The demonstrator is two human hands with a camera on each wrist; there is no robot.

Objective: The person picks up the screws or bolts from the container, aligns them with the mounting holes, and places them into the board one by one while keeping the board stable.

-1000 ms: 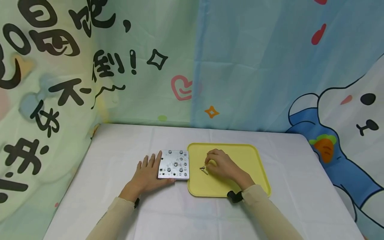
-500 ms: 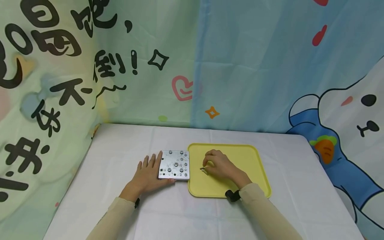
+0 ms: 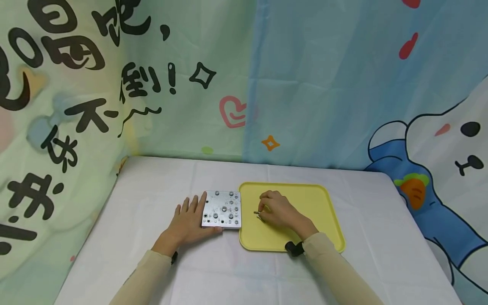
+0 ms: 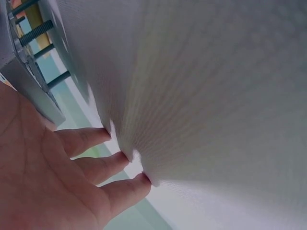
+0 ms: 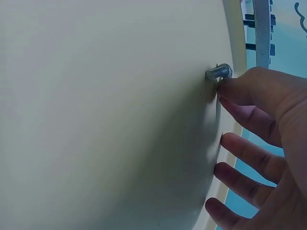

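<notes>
In the head view my left hand (image 3: pixel 188 223) lies with fingers spread beside a silver metal plate (image 3: pixel 220 202), its forefinger along the left edge and thumb at the near edge. Several bolt heads dot the plate's top, and threaded bolts (image 4: pixel 37 32) stick out beneath it in the left wrist view. Over the yellow tray (image 3: pixel 305 237), my right hand (image 3: pixel 280 209) has thumb and forefinger pinched at small silver screws. One screw (image 5: pixel 219 72) lies on the tray with its head against the thumb; a second screw (image 3: pixel 260 218) is partly covered by the fingers.
A white cloth (image 3: pixel 228 271) covers the table. The tray's left rim sits right at the plate's right edge. Printed curtains (image 3: pixel 324 84) hang behind and to the left of the table. Dark cameras are strapped at both wrists.
My right hand has shifted slightly left, its fingertips now covering more of the screws. The left hand and the plate have stayed in place.
</notes>
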